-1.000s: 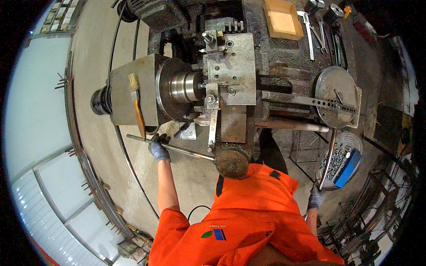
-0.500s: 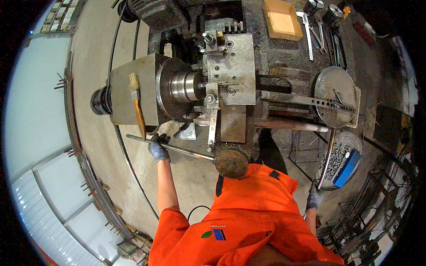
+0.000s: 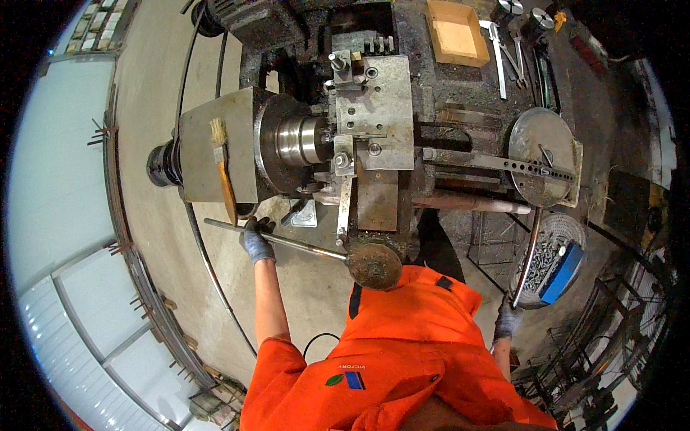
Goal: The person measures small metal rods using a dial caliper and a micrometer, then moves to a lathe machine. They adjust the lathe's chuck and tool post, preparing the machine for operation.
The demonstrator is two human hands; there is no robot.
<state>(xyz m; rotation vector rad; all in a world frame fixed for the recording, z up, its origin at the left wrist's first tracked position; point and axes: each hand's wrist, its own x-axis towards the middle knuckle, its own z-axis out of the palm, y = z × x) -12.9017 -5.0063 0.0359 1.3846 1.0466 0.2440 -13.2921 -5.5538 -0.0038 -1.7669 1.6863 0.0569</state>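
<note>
My gloved left hand (image 3: 257, 242) is closed around a long metal bar handle (image 3: 309, 248), which runs to a round, chip-covered hub (image 3: 375, 266) in front of my waist. Off to the right, my gloved right hand (image 3: 507, 321) grips the lower end of a curved metal lever (image 3: 530, 251). That lever hangs down from beside a round metal disc (image 3: 535, 144). Between the two stands a lathe. A shiny ringed cylindrical workpiece (image 3: 300, 141) sits in its spindle end (image 3: 274, 144), close to the tool slide (image 3: 381, 100). Fingers of the right hand are partly hidden.
A wooden-handled brush (image 3: 226, 183) lies on the headstock cover (image 3: 201, 144). Beyond the slide are a cardboard tray (image 3: 458, 39), a caliper (image 3: 498, 65) and wrenches (image 3: 519, 65). A basket (image 3: 575, 228) holding metal pieces and a blue box (image 3: 563, 274) stands at right.
My right hand and the lever's lower end have shifted very slightly left. The left hand keeps its place on the bar handle.
</note>
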